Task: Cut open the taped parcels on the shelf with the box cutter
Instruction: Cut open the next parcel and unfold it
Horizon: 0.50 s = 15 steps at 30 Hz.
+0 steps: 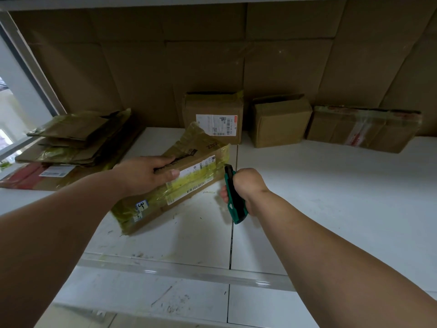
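Steadying the taped parcel [179, 183] on the shelf [331, 185] with the gripping left hand [144, 174], the right hand [246, 185], clenching the box cutter [234, 195], likely must slice the parcel's end tape next.

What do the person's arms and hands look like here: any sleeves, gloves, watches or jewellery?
Both forearms are bare for as much as shows, with no sleeves in view. The left hand and right hand wear no gloves. No watch, bracelet or ring is visible on either wrist or on the fingers that show.
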Each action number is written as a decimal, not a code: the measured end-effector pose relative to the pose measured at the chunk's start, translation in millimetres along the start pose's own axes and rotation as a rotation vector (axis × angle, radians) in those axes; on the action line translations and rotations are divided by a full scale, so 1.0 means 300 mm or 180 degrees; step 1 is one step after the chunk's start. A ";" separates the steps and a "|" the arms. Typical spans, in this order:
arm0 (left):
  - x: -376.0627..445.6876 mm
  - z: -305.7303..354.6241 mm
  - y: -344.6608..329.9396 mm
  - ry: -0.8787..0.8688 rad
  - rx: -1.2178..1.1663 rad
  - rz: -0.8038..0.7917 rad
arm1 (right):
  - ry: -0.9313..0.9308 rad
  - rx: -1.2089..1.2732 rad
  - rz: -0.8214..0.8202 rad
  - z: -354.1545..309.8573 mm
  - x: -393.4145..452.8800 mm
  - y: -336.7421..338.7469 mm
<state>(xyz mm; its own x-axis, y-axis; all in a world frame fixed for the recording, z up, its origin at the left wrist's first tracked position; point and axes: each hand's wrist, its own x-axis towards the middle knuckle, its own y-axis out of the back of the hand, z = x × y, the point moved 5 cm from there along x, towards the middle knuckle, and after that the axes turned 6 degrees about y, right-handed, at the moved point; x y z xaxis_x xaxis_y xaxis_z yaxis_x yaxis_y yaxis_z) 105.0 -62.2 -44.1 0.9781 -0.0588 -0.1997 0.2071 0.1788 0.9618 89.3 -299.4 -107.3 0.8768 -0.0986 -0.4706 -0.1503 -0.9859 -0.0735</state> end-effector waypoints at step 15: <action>0.009 0.006 0.003 0.0096 -0.0120 -0.0085 | 0.0632 -0.0534 -0.0399 0.013 -0.018 -0.081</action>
<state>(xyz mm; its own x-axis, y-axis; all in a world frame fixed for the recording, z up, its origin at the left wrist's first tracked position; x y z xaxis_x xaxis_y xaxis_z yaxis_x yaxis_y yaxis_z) 107.8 -64.1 -43.5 0.9723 -0.0345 -0.2312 0.2331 0.2145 0.9485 86.4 -274.3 -106.5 0.9585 0.0172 -0.2844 0.0281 -0.9990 0.0342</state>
